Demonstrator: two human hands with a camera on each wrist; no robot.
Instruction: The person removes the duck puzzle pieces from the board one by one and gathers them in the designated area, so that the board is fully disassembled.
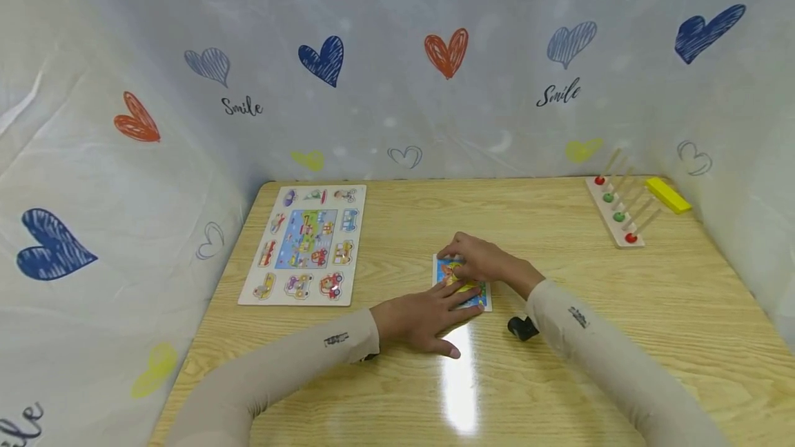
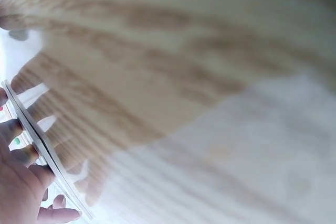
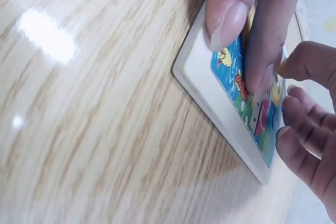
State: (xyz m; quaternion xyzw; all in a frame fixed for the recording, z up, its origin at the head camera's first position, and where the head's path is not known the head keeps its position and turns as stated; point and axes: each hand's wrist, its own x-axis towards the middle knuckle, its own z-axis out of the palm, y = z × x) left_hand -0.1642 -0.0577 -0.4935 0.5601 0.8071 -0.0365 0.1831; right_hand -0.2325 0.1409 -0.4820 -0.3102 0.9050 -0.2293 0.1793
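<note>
A small picture puzzle (image 1: 487, 303) with a white border and a blue, brightly coloured picture lies flat on the table. My left hand (image 1: 425, 319) spreads over its near part with straight fingers, the thumb apart on the table side. At its far edge, my right hand (image 1: 481, 259) grips with bent fingers. In the right wrist view, right-hand fingers (image 3: 302, 61) touch a yellow part of the picture; whether that is a loose piece, I cannot tell. The left wrist view shows the puzzle's thin edge (image 2: 39, 142) with fingers along it. The hands hide much of the picture.
A large white knob puzzle (image 1: 344, 288) with vehicle pieces lies at the left. Toward the back right, a peg board (image 1: 629, 243) carries red and green beads on upright sticks, beside a yellow block (image 1: 668, 196). A patterned sheet (image 1: 397, 40) closes off the table's back and sides.
</note>
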